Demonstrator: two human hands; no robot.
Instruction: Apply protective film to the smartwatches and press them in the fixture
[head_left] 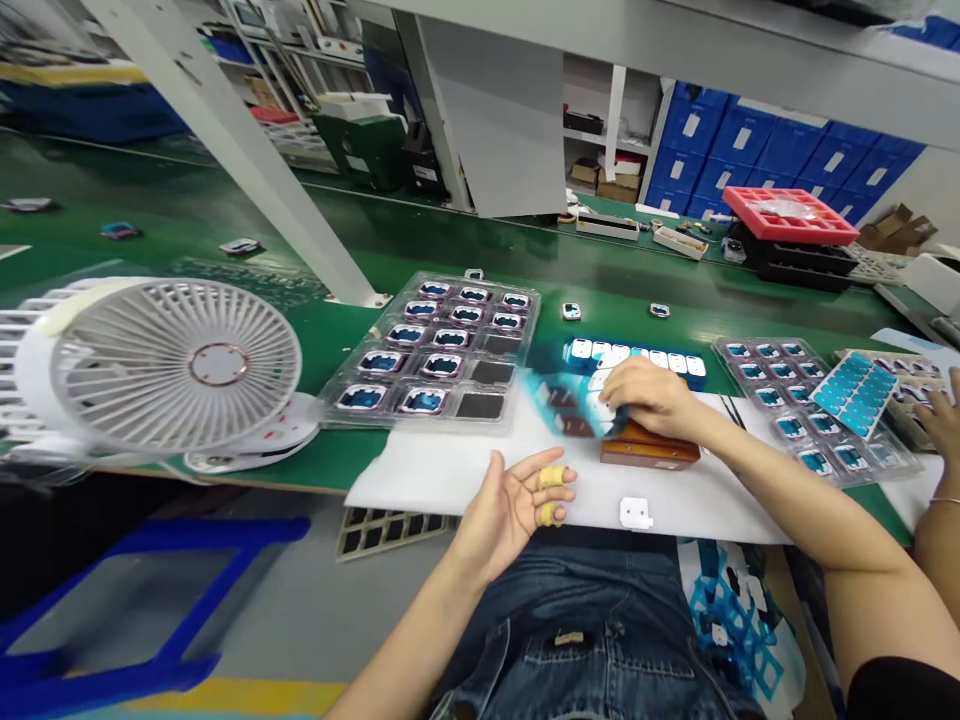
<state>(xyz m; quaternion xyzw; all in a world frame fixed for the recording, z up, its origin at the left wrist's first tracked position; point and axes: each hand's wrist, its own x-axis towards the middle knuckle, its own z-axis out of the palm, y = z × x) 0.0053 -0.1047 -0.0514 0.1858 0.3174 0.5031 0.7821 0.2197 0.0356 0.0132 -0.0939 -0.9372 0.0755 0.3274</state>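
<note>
My right hand point(646, 396) is closed, pinching a blue translucent film sheet point(561, 404) that hangs to its left and is smeared by motion. Directly beneath that hand sits an orange-brown block point(649, 450) on a white foam mat point(442, 465). My left hand point(517, 496) is held palm up over the mat's front edge, fingers spread, with yellow wraps on two fingers and nothing in it. To its right lies a small white tabbed piece point(636, 513). Behind the block is a blue sheet of white rounded pieces point(667, 362), partly covered by my right hand.
A clear tray of watch-case-like frames point(450, 338) stands left of the mat, another tray point(791, 400) to the right. A white fan point(217, 365) occupies the left. Another person's hand point(941, 415) is at the right edge. Loose frames point(571, 311) lie on the green bench.
</note>
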